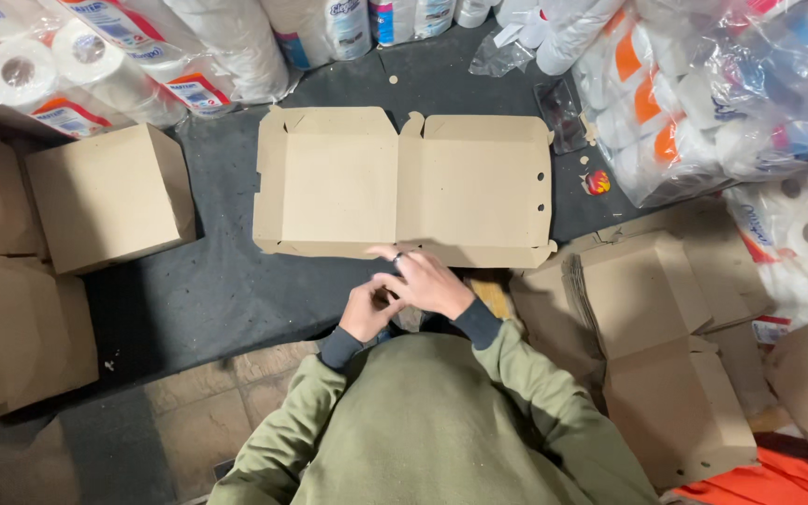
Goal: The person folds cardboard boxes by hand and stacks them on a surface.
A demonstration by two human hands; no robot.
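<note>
Brown corrugated-cardboard clamshell box blank (404, 182), part-folded, lying open on dark matting just beyond both hands.

Long axis runs side to side; centre crease points away from the person, inner faces up. Right hand (432, 281) overlaps left hand (367, 310) at the near flap, fingers curled together, clamped on nothing I can make out. Step judged: raising the near wall; next needs both hands apart along that edge.

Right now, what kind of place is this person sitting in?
Probably a storeroom or packing corner. Plastic-wrapped packs of white paper rolls crowd the edges, flat brown cardboard blanks lie stacked, and an open brown cardboard box rests on the dark floor mat.
</note>
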